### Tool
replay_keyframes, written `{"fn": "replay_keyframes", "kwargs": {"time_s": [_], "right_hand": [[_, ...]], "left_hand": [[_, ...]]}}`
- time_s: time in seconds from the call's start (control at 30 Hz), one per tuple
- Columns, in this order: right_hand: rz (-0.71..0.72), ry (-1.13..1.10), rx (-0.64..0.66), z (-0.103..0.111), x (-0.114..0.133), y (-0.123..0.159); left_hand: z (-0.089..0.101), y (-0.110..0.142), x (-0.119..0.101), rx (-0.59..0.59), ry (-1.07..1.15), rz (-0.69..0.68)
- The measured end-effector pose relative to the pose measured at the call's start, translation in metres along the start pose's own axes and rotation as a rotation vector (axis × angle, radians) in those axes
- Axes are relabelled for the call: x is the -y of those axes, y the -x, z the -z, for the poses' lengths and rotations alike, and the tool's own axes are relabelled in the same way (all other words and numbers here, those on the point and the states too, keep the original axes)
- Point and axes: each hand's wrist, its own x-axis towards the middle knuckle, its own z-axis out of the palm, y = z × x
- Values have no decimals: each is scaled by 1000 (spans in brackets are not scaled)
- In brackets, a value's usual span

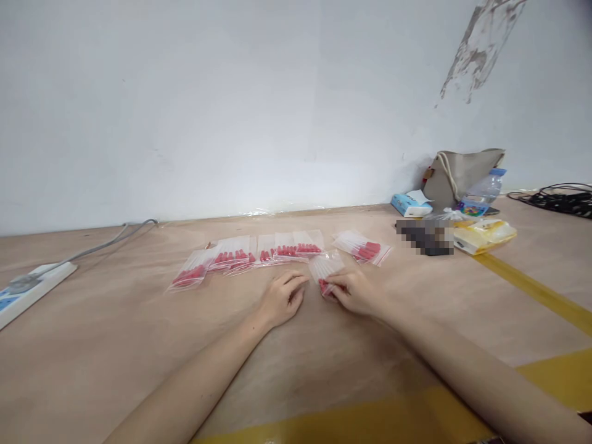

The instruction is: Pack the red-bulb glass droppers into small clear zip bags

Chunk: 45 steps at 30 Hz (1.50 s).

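Between the thumb and fingers of my right hand (354,291), a small clear zip bag (325,266) is pinched at its near end. Inside it lie thin white sticks with red ends. My left hand (283,299) rests on the table just left of this bag, fingers loosely bent and apart, nothing visible in them. Beyond my hands, several similar bags lie in an overlapping row, among them a tilted leftmost bag (189,272) and a bag in the middle (287,246). Another filled bag (363,246) lies apart, behind my right hand.
On the left a white power strip (41,283) trails a grey cable (106,243). To the right are a blue tissue pack (411,205), a grey bag (457,176), a plastic bottle (488,188), a yellow-and-white packet (485,235), a dark blurred object (423,237) and black cables (559,198).
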Motion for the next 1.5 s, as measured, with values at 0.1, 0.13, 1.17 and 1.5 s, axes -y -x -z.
{"fn": "replay_keyframes", "kwargs": {"time_s": [0.1,0.13,1.17,1.5], "right_hand": [[-66,45,-75,-8,-14,-11],[-81,34,-94,-10,-15,-12],[410,474,-205,-4,-23,17],[403,464,-337,-8,-5,6]], "left_hand": [[0,1,0,12,-8,-1],[1,1,0,18,-7,-4],[24,8,16,-64,-415,-568],[18,6,17,-93,-407,-507]]}}
